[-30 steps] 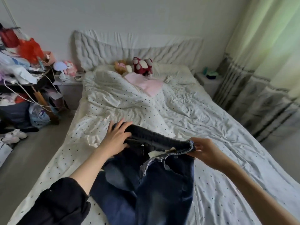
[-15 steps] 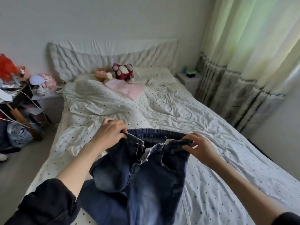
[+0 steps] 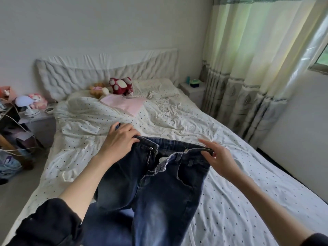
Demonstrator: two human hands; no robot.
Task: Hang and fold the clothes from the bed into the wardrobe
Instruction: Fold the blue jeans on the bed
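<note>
Holding the jeans at the waistband, both hands work opposite ends of it. Left hand: fingers curled over the button end of the band, thumb side underneath, a firm grip. Right hand: thumb and lower fingers pinch the far end of the band; index finger sticks out straight, off the cloth. Fly is open, zip and inner label showing.

Waistband runs left to right between the two grips, roughly level, just above the bed. Long axis of the jeans runs from the band toward the person, legs trailing down and out of view at the lower edge; where the hems lie cannot be seen.

Judgement: the coming fold turns on this axis. Bringing one hand across to the other would lay leg on leg along the length. Neither hand is clearly nearer; each has its own end.

Wardrobe not in view. A pink garment lies near the pillows, well apart from the hands.
</note>
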